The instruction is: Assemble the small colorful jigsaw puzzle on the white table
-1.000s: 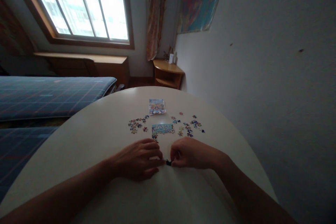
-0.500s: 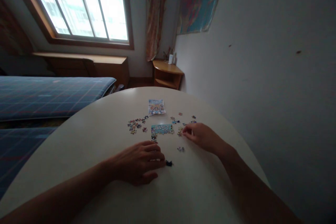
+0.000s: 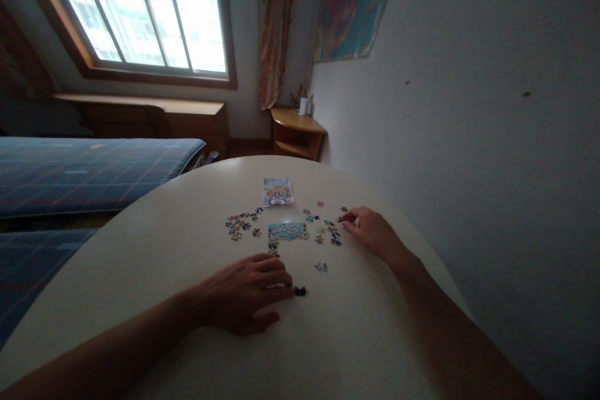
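Observation:
My left hand lies on the table with its fingers stretched out, the fingertips beside a dark puzzle piece. Just beyond it is the joined part of a jigsaw puzzle, a light blue-green strip with a short column running down its left side. My right hand is at the right-hand loose pieces, thumb and forefinger pinched on a small puzzle piece that they partly hide. Several loose puzzle pieces lie left of these fingers. A pale puzzle piece sits between the two hands.
A printed picture sheet lies behind the puzzle. Another cluster of loose pieces is spread to the left. The round white table stands close to the wall on the right, with a plaid mattress on the left.
My right hand has moved right and slightly away from me, uncovering several dark pieces. My left hand has stayed in place. The view has shifted slightly.

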A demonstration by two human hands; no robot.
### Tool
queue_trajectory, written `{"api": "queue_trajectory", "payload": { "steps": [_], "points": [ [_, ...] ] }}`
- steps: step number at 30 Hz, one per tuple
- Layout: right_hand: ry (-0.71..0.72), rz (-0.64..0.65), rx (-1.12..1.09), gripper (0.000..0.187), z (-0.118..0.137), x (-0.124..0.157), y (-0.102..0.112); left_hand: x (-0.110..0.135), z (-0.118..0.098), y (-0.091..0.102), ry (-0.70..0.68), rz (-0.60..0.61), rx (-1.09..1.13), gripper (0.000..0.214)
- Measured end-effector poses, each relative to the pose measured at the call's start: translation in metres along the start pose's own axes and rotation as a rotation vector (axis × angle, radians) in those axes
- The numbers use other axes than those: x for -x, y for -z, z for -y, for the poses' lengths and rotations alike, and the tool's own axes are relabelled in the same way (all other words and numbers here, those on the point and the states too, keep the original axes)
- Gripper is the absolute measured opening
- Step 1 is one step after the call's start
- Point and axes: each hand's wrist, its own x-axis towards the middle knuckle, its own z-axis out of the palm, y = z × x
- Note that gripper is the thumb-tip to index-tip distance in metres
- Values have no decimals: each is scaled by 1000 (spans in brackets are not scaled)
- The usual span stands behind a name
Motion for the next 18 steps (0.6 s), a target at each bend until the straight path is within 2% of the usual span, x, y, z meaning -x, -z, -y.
{"api": "queue_trajectory", "payload": {
  "steps": [9,18],
  "points": [
    [-16,40,21,16,-2,2,4,0,-1,2,-2,-9,1,30],
    [-46,-76,83,22,-8,1,0,0,0,2,2,-8,9,30]
  ]
}}
